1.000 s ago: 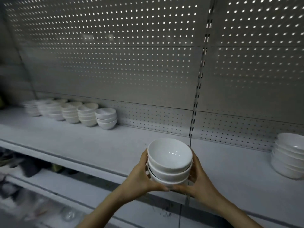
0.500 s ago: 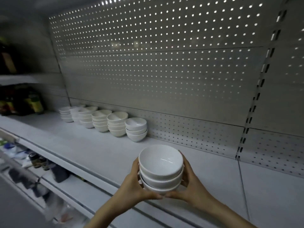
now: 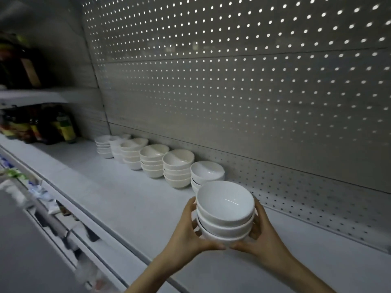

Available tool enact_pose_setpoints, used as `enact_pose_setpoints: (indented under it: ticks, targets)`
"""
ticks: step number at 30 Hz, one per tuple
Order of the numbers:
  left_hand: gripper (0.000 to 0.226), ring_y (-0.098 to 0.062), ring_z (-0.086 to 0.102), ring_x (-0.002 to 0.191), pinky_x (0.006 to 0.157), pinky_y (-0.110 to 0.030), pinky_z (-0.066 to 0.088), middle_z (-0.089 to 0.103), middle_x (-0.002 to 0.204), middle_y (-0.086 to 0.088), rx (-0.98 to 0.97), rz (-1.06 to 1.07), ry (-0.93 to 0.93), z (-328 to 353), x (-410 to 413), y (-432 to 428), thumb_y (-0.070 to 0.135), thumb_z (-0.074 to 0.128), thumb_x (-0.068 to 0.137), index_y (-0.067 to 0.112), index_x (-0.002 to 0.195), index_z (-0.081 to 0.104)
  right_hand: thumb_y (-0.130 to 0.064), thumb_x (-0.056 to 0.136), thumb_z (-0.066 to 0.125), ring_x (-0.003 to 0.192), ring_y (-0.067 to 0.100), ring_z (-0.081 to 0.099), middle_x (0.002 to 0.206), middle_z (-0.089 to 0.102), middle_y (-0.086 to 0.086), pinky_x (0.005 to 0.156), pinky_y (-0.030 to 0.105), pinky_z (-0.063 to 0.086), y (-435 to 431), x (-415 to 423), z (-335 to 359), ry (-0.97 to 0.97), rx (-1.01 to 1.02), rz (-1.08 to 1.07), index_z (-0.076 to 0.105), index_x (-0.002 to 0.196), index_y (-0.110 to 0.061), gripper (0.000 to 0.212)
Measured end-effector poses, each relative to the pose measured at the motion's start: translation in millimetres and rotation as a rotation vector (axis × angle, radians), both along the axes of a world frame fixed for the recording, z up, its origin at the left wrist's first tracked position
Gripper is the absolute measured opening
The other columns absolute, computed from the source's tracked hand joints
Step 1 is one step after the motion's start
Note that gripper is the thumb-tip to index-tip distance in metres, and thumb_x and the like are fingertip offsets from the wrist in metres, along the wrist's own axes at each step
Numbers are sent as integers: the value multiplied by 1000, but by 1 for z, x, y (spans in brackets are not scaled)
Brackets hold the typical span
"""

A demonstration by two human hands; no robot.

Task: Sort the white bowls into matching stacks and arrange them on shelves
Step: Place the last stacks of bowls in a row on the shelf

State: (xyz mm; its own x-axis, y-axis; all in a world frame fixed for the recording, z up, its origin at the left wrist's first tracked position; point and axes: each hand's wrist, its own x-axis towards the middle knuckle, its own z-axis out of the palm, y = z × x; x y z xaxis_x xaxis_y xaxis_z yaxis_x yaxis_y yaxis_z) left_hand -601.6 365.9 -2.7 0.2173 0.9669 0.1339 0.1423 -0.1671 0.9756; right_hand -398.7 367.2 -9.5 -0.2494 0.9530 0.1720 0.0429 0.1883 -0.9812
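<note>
Placing step: the left grip [image 3: 186, 233] and right grip [image 3: 264, 235] cup a three-bowl stack [image 3: 225, 210] from both sides, above the shelf [image 3: 127, 197] and just before the nearest white stack [image 3: 207, 171]; next, probably, lower it level beside that stack; then ease the fingers out.
</note>
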Motion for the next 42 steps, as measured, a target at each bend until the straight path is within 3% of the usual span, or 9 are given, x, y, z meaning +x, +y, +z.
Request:
enact_pose_setpoints:
  ticks: [5, 9, 15, 20, 28, 32, 36, 39, 42]
  targets:
    - [99, -11, 58, 116, 93, -29, 52, 57, 130, 1, -33, 14, -78, -4, -12, 41, 20, 93, 44, 34, 127, 41, -38, 29, 95, 112, -4, 56, 127, 52, -23, 83, 15, 50, 31, -15, 12, 35, -31, -83, 30, 130, -49, 120]
    - [98, -12, 57, 119, 96, -32, 51, 58, 131, 1, -26, -20, -153, -1, -22, 77, 9, 92, 49, 28, 132, 43, -40, 30, 94, 112, -5, 55, 125, 54, -25, 83, 14, 50, 55, -30, 21, 31, -7, -175, 36, 130, -42, 116]
    - [84, -1, 63, 106, 79, -19, 53, 61, 124, 8, -2, -74, -265, 14, -34, 124, -12, 82, 60, 28, 126, 47, -34, 32, 94, 106, -5, 59, 113, 62, -27, 76, 12, 50, 96, -50, 37, -12, 17, -272, 42, 127, -35, 108]
    - [79, 5, 56, 112, 86, -12, 48, 62, 120, 24, 95, -59, -201, 11, -41, 159, 10, 88, 61, 37, 124, 49, 2, 56, 84, 108, -3, 59, 120, 59, -18, 79, 14, 50, 129, -57, 36, -44, -6, -309, 36, 136, -20, 96]
    - [82, 10, 47, 115, 87, -5, 39, 50, 119, 37, 221, -23, -107, -6, -45, 190, 31, 87, 57, 43, 125, 44, -45, 26, 93, 105, -8, 57, 120, 55, -16, 83, 15, 49, 158, -58, 28, -116, -93, -305, 35, 126, -30, 117]
    - [90, 6, 45, 119, 90, -5, 36, 51, 126, 28, 265, -9, -63, -19, -42, 199, 49, 82, 51, 34, 132, 44, -37, 35, 93, 110, -8, 54, 128, 50, -11, 88, 18, 49, 166, -55, 19, -168, -110, -303, 32, 130, -26, 114]
    - [97, -1, 42, 128, 101, -21, 36, 48, 136, 18, 297, -15, -32, -38, -38, 208, 44, 82, 56, 28, 140, 38, -45, 32, 92, 112, -9, 52, 131, 48, -9, 84, 14, 48, 171, -50, 12, -181, -118, -285, 32, 132, -22, 119]
    - [97, 11, 35, 126, 98, -4, 28, 44, 135, 20, 348, 2, -7, -45, -30, 213, 51, 77, 54, 33, 139, 34, -47, 35, 91, 114, -10, 50, 134, 46, -9, 86, 12, 45, 175, -46, 6, -197, -123, -282, 30, 134, -20, 120]
    - [94, 22, 28, 123, 97, 1, 22, 33, 137, 23, 394, 64, -8, -49, -25, 216, 78, 64, 54, 44, 134, 27, -49, 38, 90, 118, -7, 48, 136, 45, -8, 89, 12, 44, 180, -45, 2, -207, -137, -280, 31, 133, -24, 115]
